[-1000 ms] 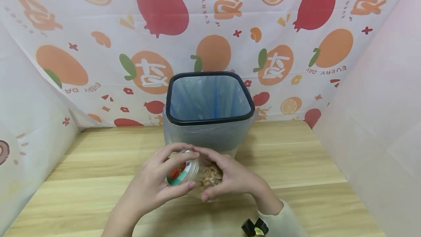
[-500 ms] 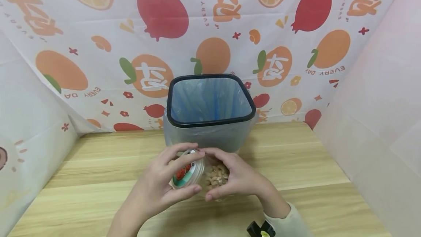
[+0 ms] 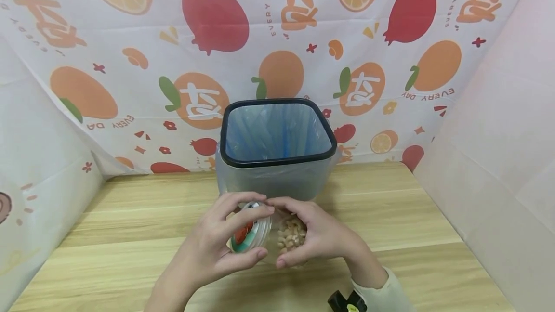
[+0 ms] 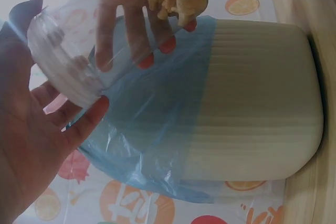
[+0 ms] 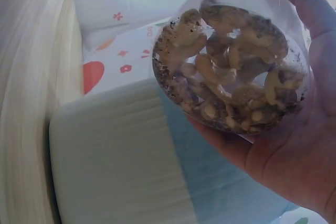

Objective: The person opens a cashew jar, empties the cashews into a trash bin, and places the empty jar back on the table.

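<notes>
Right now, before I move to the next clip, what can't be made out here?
Head view: part of the lid label is hidden by the fingers of the left hand.
Head view: the bin's bottom is hidden by its front wall.
Head view: the black device is cut off by the lower edge.
Right wrist view: the nuts are too dim and overlapping to count.

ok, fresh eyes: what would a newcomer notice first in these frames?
Probably the black-rimmed bin, standing in the middle at the back of the table. Next, the loud fruit-print cloth behind it. Then the clear jar of cashews in front of the bin, left hand gripping its lid, right hand its body.
</notes>
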`<state>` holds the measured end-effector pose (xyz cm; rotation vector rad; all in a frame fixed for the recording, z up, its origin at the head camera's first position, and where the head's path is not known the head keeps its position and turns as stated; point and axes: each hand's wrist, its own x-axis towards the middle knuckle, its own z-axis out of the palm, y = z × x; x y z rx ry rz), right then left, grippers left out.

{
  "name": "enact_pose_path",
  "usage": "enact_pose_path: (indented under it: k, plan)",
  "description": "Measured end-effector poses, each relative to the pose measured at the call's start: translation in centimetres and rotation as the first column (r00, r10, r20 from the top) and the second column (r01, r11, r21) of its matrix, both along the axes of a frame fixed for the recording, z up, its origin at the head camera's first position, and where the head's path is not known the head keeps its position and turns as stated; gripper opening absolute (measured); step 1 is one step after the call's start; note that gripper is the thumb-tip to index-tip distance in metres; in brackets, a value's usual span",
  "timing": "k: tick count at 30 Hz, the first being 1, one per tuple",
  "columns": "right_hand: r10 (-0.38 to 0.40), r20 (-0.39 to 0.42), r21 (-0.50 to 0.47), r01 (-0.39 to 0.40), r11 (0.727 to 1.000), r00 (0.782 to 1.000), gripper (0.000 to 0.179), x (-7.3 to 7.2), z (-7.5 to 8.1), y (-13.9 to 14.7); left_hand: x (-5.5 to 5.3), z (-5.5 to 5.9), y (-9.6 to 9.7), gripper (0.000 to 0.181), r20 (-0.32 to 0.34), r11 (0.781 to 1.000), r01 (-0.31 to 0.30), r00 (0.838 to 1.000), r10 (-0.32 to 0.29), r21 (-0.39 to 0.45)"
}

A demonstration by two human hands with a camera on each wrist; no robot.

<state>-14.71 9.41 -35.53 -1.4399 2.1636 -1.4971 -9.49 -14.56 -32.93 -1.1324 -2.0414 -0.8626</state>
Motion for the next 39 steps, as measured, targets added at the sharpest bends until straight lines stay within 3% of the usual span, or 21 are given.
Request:
enact_pose_path:
  k: [4, 12, 21, 32, 34, 39]
  plan:
    - [-0.005, 0.016, -0.004, 0.005, 1.000, 1.000, 0.085, 0.6, 0.2, -0.3, -0.2, -0.3, 0.4, 0.041, -0.037, 0.999, -0.007, 0.999, 0.009, 0.037]
    - [-0.088, -0.098, -0.014, 0.087, 0.996, 0.991, 0.086, 1.2, 0.3, -1.5, -0.8, -0.7, 1.1, 0.037, -0.147, 0.987, -0.073, 0.985, 0.094, 0.146]
    - [-0.183, -0.174, -0.028, 0.181, 0.983, 0.968, 0.090, 2.0, -0.2, -2.5, -0.4, -0.8, 1.4, 0.032, -0.116, 0.972, -0.159, 0.977, 0.181, 0.174]
    - [-0.206, -0.193, -0.030, 0.204, 0.978, 0.959, 0.093, 2.5, -0.3, -2.9, 0.6, -0.7, 1.5, 0.029, -0.058, 0.962, -0.224, 0.970, 0.236, 0.159]
    - [-0.254, -0.277, -0.022, 0.258, 0.966, 0.927, 0.094, 2.7, -0.4, -3.0, 0.7, -0.7, 1.6, 0.029, -0.039, 0.951, -0.269, 0.960, 0.278, 0.155]
    - [-0.405, -0.479, -0.009, 0.457, 0.890, 0.779, 0.094, 2.8, -0.3, -3.1, 0.2, -1.5, 1.9, 0.025, 0.052, 0.910, -0.399, 0.917, 0.395, 0.115]
